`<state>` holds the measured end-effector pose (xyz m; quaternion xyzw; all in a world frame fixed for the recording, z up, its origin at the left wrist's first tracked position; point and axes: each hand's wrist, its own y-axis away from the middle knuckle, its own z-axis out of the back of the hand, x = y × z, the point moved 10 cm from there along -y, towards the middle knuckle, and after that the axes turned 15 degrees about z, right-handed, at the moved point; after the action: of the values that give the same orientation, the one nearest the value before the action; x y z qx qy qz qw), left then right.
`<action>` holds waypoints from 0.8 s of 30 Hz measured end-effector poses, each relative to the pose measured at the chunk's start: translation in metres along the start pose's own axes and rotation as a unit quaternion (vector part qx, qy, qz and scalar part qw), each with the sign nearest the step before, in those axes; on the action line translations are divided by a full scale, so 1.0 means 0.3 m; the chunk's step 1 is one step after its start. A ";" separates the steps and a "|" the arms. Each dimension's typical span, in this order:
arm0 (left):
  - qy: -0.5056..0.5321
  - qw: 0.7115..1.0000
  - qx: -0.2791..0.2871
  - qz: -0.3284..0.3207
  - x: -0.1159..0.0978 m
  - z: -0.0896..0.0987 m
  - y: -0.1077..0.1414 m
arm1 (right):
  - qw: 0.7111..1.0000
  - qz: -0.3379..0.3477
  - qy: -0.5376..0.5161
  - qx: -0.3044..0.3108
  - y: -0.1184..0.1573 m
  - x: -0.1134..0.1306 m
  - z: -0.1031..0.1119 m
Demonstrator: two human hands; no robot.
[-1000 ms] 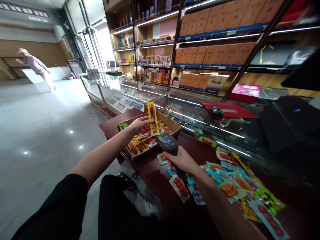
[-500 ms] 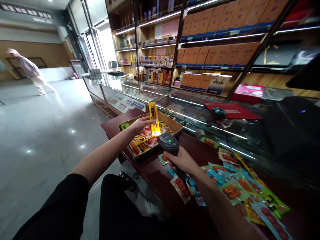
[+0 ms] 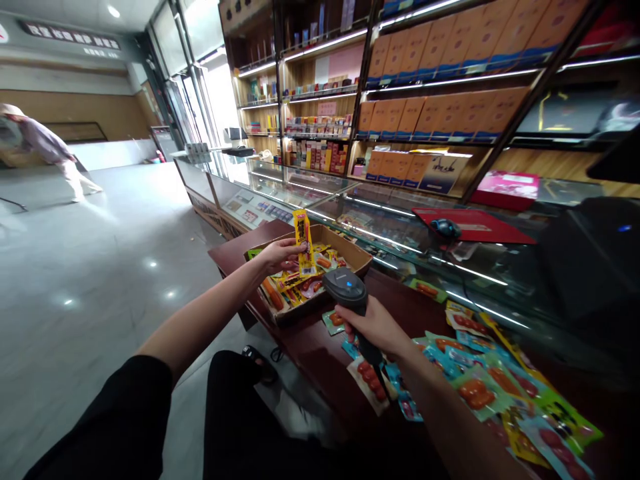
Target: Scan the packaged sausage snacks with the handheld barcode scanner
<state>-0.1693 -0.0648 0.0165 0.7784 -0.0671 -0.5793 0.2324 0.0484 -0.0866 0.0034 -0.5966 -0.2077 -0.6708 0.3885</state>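
My left hand point(image 3: 281, 256) pinches a narrow yellow snack packet point(image 3: 303, 240) and holds it upright over an open cardboard box point(image 3: 358, 261). Inside that box lie several sausage packets point(image 3: 300, 291), mostly yellow and red. My right hand point(image 3: 373, 325) is wrapped round the handle of a black barcode scanner point(image 3: 346, 285), whose head points toward the yellow packet. A blue light glows on top of the scanner. Below and beside my right hand, more sausage packets point(image 3: 475, 392) in clear, blue, green and yellow wrappers are spread over the dark red table point(image 3: 320, 360).
A glass display counter point(image 3: 385, 217) runs behind the table, with a computer mouse point(image 3: 445, 229) on a red mat point(image 3: 480, 227). Shelves of orange boxes point(image 3: 450, 110) stand beyond. At far left a person in a hat point(image 3: 47, 143) walks across the floor.
The scanner's light has gone from green to blue, and the bright glow on the yellow packet's lower end is gone. The view has shifted slightly; the walking person is further left.
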 end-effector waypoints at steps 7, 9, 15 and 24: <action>-0.022 0.996 -0.081 0.008 0.001 0.187 0.097 | 1.000 0.000 0.008 -0.018 0.006 0.000 0.039; -0.014 0.996 -0.093 -0.002 -0.011 0.234 0.124 | 1.000 0.004 0.002 -0.024 0.005 0.002 0.055; -0.039 0.996 -0.085 -0.016 -0.010 0.212 0.162 | 0.998 0.013 -0.004 -0.057 0.012 0.023 0.112; -0.248 0.968 0.032 -0.020 0.217 -0.286 0.059 | 0.993 0.012 -0.001 -0.116 0.079 0.071 0.224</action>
<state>-0.0656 -0.0805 -0.0136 0.6185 -0.1255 -0.7566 0.1713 0.1097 -0.0570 0.0330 -0.6409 -0.1221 -0.6848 0.3245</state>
